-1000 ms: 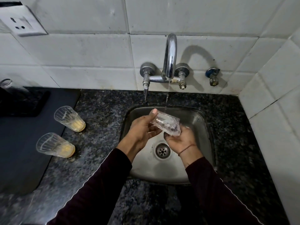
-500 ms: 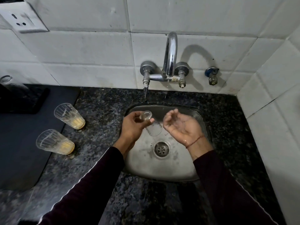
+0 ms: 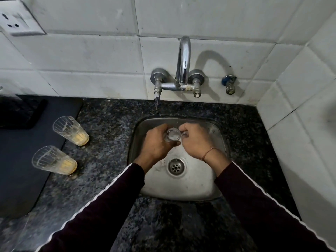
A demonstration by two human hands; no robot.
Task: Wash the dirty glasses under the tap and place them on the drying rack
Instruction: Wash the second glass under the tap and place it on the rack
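over the sink [image 3: 216,188], a glass [image 3: 172,136] is being gripped by the left hand [image 3: 157,143] and right hand [image 3: 195,140], both curled round it; rinsing seems underway. next likely needing racking, two dirty glasses [image 3: 71,130] are waiting on the worktop [image 3: 109,124].

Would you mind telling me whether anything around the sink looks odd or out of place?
Nothing looks damaged. The two dirty glasses on the counter hold yellowish dregs, with small wet marks at their bases. The tap shows no clear stream, though both hands hold a glass over the sink.
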